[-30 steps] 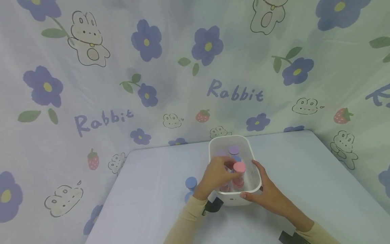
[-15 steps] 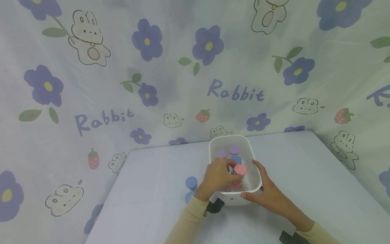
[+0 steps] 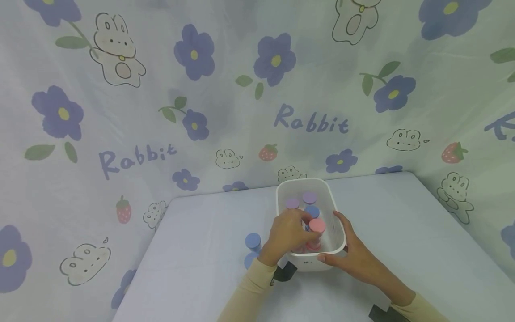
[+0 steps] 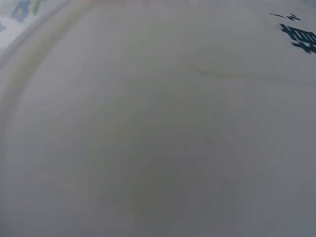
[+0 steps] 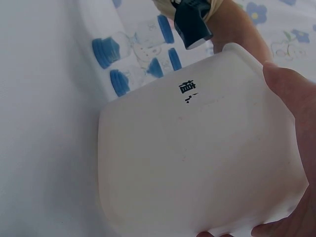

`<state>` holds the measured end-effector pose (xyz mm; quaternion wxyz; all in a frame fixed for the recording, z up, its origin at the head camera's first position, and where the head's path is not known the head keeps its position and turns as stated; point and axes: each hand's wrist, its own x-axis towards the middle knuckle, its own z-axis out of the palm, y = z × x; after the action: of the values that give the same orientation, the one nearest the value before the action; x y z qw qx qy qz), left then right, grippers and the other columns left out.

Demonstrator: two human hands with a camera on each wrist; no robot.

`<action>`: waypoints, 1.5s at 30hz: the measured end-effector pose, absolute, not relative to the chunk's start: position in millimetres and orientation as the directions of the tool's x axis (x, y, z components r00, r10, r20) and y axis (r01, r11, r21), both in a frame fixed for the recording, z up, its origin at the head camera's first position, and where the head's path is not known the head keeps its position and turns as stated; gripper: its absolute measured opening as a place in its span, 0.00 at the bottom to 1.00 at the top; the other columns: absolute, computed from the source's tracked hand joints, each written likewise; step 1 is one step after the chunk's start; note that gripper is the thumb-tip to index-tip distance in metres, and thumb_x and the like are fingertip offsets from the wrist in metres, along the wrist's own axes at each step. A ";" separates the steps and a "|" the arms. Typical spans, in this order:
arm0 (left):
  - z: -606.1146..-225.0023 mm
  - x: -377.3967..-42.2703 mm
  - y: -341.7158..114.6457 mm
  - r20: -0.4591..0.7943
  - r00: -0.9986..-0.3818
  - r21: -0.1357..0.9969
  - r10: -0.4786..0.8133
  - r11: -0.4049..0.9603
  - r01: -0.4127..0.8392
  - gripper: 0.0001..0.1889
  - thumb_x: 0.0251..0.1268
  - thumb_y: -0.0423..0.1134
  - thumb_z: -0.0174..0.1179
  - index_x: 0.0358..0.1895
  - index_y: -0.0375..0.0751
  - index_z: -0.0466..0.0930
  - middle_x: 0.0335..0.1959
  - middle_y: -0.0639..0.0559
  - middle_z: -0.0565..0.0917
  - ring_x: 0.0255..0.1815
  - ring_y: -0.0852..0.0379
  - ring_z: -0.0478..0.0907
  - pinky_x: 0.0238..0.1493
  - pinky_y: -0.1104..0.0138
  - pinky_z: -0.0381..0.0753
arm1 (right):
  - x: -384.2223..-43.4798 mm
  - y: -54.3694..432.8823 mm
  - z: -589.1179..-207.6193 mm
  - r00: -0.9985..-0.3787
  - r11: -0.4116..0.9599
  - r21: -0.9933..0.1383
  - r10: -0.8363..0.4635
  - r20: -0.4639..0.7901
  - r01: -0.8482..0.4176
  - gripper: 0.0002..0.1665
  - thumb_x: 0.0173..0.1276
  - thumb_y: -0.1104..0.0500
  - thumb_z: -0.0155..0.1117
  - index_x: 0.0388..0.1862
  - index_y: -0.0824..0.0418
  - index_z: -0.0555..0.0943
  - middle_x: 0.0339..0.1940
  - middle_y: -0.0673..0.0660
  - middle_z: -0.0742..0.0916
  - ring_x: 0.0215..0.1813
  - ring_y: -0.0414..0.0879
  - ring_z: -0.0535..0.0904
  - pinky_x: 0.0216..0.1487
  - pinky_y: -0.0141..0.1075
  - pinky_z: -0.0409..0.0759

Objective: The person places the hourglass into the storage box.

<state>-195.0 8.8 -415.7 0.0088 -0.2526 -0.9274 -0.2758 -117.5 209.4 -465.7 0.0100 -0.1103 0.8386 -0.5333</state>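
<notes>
A white plastic bin stands on the table. Reaching inside it, my left hand pinches an upright pink-capped sand timer between thumb and fingers. Another pink-capped piece, at the near left of the bin, is mostly hidden behind this hand. Deeper in are two purple-capped timers and a blue-capped one. My right hand grips the bin's near right corner, thumb at the front rim and fingers along the side wall. The left wrist view shows only the bin's blurred outer wall.
Left of the bin, two blue sand timers stand on the white table; the right wrist view shows their clear bodies and blue caps. A curtain printed with flowers and rabbits hangs behind the table.
The left hand has lowered the pink-capped sand timer slightly into the bin, uncovering more of the purple and blue caps behind it. The right hand keeps its place on the bin.
</notes>
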 end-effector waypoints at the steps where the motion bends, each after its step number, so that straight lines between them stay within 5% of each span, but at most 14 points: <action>1: -415.6 -194.8 8.8 0.152 -0.872 0.503 0.465 0.724 0.473 0.14 0.52 0.51 0.76 0.40 0.49 0.90 0.28 0.60 0.86 0.22 0.66 0.70 0.20 0.73 0.69 | -117.7 209.4 -465.8 -0.975 0.407 -0.897 -0.196 0.102 -0.175 0.69 0.62 0.49 0.78 0.85 0.46 0.38 0.82 0.70 0.61 0.73 0.71 0.71 0.63 0.66 0.81; 9: -414.8 -193.6 9.5 0.132 -0.879 0.467 0.458 0.753 0.463 0.14 0.53 0.50 0.74 0.41 0.49 0.90 0.32 0.58 0.89 0.26 0.65 0.71 0.23 0.73 0.70 | -118.4 209.1 -466.2 -0.977 0.413 -0.894 -0.187 0.106 -0.176 0.69 0.61 0.48 0.79 0.85 0.47 0.39 0.82 0.70 0.61 0.73 0.70 0.71 0.64 0.67 0.80; 21: -414.1 -194.2 12.8 0.079 -0.891 0.411 0.447 0.800 0.438 0.12 0.52 0.51 0.75 0.39 0.53 0.90 0.26 0.67 0.83 0.29 0.65 0.73 0.29 0.72 0.72 | -117.8 209.0 -465.3 -0.978 0.411 -0.896 -0.178 0.104 -0.171 0.69 0.60 0.48 0.79 0.85 0.47 0.39 0.81 0.71 0.62 0.73 0.71 0.70 0.66 0.66 0.79; 45: -414.5 -193.8 10.9 0.111 -0.881 0.355 0.459 0.810 0.466 0.15 0.56 0.49 0.74 0.44 0.49 0.90 0.33 0.60 0.85 0.28 0.64 0.72 0.30 0.72 0.73 | -118.4 207.5 -467.3 -0.979 0.419 -0.891 -0.169 0.113 -0.175 0.69 0.60 0.49 0.79 0.85 0.47 0.40 0.81 0.71 0.62 0.73 0.72 0.70 0.65 0.68 0.79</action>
<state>-193.8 10.9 -414.5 0.0098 -0.2432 -0.9513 -0.1892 -118.4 207.5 -467.3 -0.0027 -0.1021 0.8422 -0.5294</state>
